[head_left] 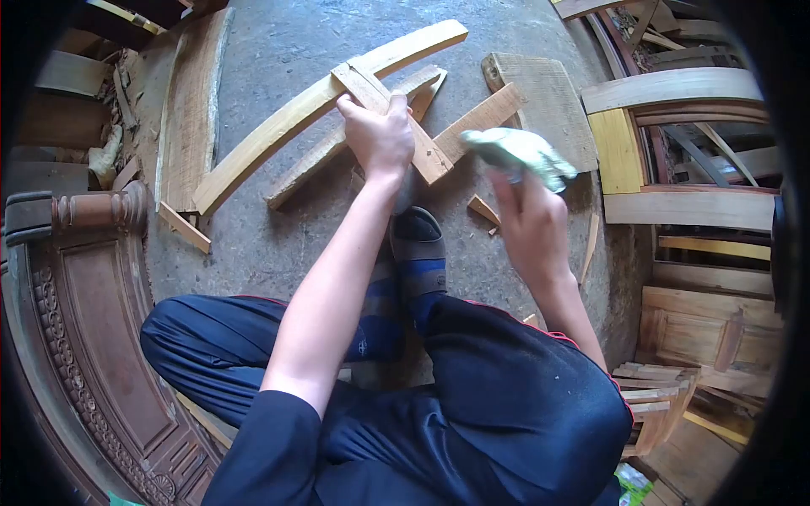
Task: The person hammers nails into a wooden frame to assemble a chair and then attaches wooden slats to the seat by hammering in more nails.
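Note:
My left hand (380, 139) is closed around a short wooden slat (431, 162). One end of the slat laps over a long curved wooden piece (274, 131); its other end points toward my feet. Beside that lower end a second flat wooden piece (485, 120) slants up to the right. My right hand (536, 219) is raised at the right, fingers closed on a crumpled pale green-white bundle (525, 153). Whether the bundle is cloth or plastic, I cannot tell. Another wooden bar (308, 171) lies beneath the left hand.
A thick board (548, 97) lies on the concrete floor (278, 42) at the upper right, and a long plank (192, 101) at the left. Small offcuts (186, 228) are scattered about. A carved dark panel (105, 316) flanks the left side; wooden frames (688, 207) stand at the right.

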{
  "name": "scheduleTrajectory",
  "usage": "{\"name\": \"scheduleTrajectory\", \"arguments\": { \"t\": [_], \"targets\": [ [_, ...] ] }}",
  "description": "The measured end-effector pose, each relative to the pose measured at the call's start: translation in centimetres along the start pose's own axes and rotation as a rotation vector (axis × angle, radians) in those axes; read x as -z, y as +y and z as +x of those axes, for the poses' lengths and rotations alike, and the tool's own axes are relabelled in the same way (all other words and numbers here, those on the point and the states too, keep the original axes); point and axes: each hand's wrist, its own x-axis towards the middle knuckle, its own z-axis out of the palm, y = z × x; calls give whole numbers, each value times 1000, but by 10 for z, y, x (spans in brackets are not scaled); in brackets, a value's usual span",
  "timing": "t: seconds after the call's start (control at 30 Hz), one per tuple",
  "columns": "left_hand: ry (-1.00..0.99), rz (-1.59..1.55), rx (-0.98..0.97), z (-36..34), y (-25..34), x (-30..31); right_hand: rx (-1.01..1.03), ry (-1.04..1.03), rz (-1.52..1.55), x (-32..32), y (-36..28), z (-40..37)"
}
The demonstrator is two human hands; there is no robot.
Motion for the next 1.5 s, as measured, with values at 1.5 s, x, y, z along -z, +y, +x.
{"name": "scheduleTrajectory", "arguments": {
  "t": [1.5],
  "targets": [
    [-1206, 1081, -590, -1, 46, 234, -280, 53, -199, -128, 190, -71]
  ]
}}
